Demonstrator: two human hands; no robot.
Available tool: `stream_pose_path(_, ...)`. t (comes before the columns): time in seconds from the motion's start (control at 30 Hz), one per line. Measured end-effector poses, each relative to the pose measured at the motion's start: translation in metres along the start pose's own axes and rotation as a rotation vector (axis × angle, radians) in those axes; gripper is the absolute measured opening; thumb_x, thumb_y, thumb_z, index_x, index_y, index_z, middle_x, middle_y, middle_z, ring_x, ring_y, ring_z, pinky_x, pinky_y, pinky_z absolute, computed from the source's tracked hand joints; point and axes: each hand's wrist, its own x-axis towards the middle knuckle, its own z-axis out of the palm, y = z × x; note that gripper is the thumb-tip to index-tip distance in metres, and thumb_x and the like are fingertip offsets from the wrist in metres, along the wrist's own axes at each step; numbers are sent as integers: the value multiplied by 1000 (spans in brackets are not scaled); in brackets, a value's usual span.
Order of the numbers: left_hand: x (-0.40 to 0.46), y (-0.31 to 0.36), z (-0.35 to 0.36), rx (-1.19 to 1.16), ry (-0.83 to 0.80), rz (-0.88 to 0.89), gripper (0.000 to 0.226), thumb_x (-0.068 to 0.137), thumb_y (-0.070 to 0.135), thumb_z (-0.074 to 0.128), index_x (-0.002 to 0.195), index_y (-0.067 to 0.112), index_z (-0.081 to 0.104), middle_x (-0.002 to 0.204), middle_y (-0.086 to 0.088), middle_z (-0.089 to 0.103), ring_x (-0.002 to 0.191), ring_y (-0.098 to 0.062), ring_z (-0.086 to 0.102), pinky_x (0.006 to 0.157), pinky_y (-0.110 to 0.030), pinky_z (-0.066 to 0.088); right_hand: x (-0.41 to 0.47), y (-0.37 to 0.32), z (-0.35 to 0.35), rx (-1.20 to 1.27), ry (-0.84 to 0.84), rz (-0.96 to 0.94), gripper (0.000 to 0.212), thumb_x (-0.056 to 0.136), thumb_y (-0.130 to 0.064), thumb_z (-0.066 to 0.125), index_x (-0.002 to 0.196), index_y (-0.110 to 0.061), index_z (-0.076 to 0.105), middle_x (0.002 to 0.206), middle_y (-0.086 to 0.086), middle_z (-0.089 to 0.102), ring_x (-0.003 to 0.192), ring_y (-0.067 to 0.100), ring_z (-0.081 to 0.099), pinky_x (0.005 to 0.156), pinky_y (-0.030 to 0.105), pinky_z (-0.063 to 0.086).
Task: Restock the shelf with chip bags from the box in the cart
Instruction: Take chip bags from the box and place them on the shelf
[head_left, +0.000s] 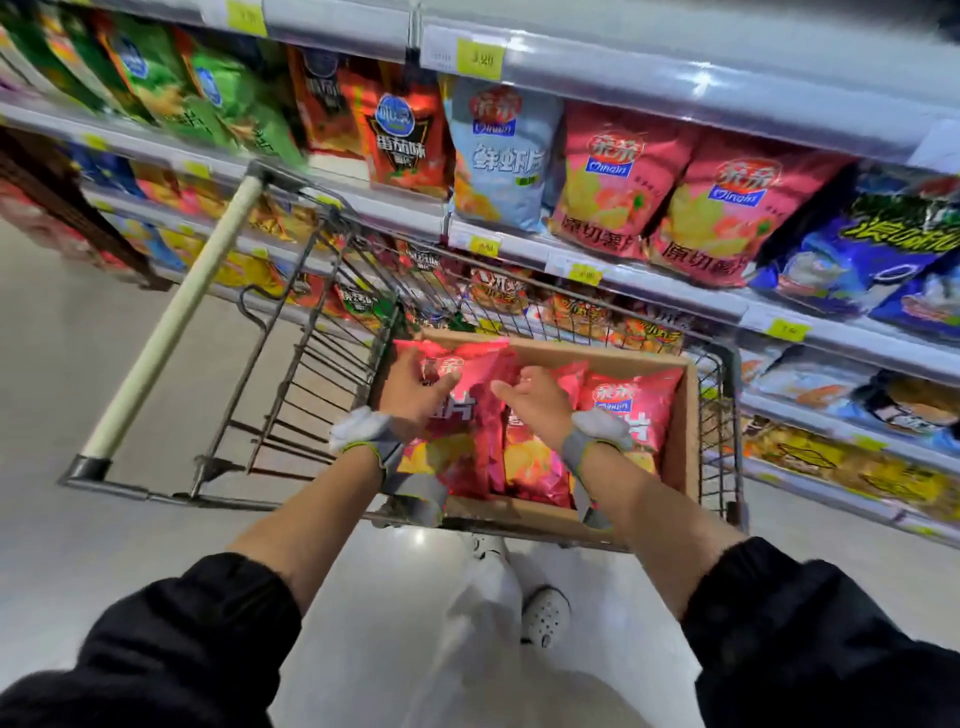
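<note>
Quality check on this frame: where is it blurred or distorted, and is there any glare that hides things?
Head view: the green bags at upper left smear with motion blur, and both hands, left hand and right hand, are slightly soft over the box; wide-angle distortion bends the shelf edge; glare washes its clear strip, so the yellow price tag is barely readable; the pink bags are sharp.

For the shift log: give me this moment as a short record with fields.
setting: snack aisle, wire cart beside shelves
box: cardboard box in cart, holding pink chip bags
left hand: on the leftmost bag, grip unclear
right hand: over the middle bag, grip unclear
matching stock: pink bags on shelf
</note>
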Motion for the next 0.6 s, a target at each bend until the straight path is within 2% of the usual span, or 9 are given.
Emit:
stream_pose_path(0.07, -1, -21, 1, 3, -44, -51, 60, 74, 27, 77, 122, 0, 53, 119, -18, 63, 104, -19, 60, 95, -33, 47, -3, 12, 15, 29, -26, 30, 57, 86, -35, 64, 126, 1, 45, 120, 18, 62, 112, 29, 57, 88, 30, 41)
stream_pose_path(0.1, -2, -30, 1, -16, -56, -79, 63, 71, 31, 78, 121, 2, 53, 118, -18, 64, 103, -20, 61, 93, -29, 47, -2, 18, 23, 41, -52, 50, 57, 85, -35, 65, 126, 0, 45, 119, 16, 62, 110, 28, 58, 93, 32, 42)
stream_pose_path(0.17, 0, -49, 4, -29, -39, -114, 81, 57, 53, 74, 121, 8, 53, 115, -10, 66, 104, -20, 62, 95, -33, 48, -2, 23, 35, 89, -120, 77, 61, 83, -36, 68, 129, -3, 44, 117, 8, 61, 108, 23, 58, 97, 34, 44)
stream_pose_path(0.23, -2, -54, 6, -34, -31, -119, 83, 55, 57, 74, 120, 11, 53, 114, -1, 63, 105, -15, 60, 96, -34, 48, 5, 30, 47, 88, -157, 101, 87, 71, -53, 72, 138, -10, 36, 130, 7, 57, 117, 24, 56, 102, 38, 46)
stream_pose_path(0.3, -2, -55, 5, -62, -52, -125, 78, 65, 40, 80, 128, 7, 48, 115, 3, 55, 107, -10, 53, 93, -27, 43, 33, 59, 66, 100, -176, 119, 120, 45, -78, 69, 141, -17, 31, 137, 3, 54, 124, 24, 54, 103, 42, 45)
stream_pose_path(0.37, 1, -60, 7, -88, -73, -151, 92, 58, 48, 77, 134, 7, 43, 116, 1, 56, 108, -12, 53, 92, -27, 42, 43, 65, 73, 101, -189, 126, 134, 31, -88, 63, 140, -19, 31, 138, 2, 53, 125, 25, 54, 102, 42, 47)
stream_pose_path(0.4, 2, -62, 8, -91, -89, -154, 98, 53, 52, 75, 135, 9, 41, 117, -2, 57, 108, -12, 54, 93, -27, 42, 39, 57, 69, 95, -194, 122, 129, 36, -84, 66, 140, -17, 31, 138, 3, 53, 125, 25, 53, 101, 42, 47)
stream_pose_path(0.5, 7, -71, 11, -158, -109, -183, 98, 52, 44, 77, 134, 6, 39, 117, -9, 60, 103, -13, 55, 97, -30, 44, 30, 36, 62, 32, -173, 134, 99, 62, -60, 73, 138, -10, 34, 138, 9, 52, 124, 28, 53, 102, 40, 45)
stream_pose_path(0.6, 13, -79, 12, -178, -141, -226, 104, 51, 44, 79, 136, 3, 36, 115, -9, 62, 101, -18, 60, 100, -39, 49, 34, 39, 65, -1, -159, 138, 82, 69, -52, 72, 132, -9, 41, 131, 9, 57, 118, 27, 56, 98, 36, 47)
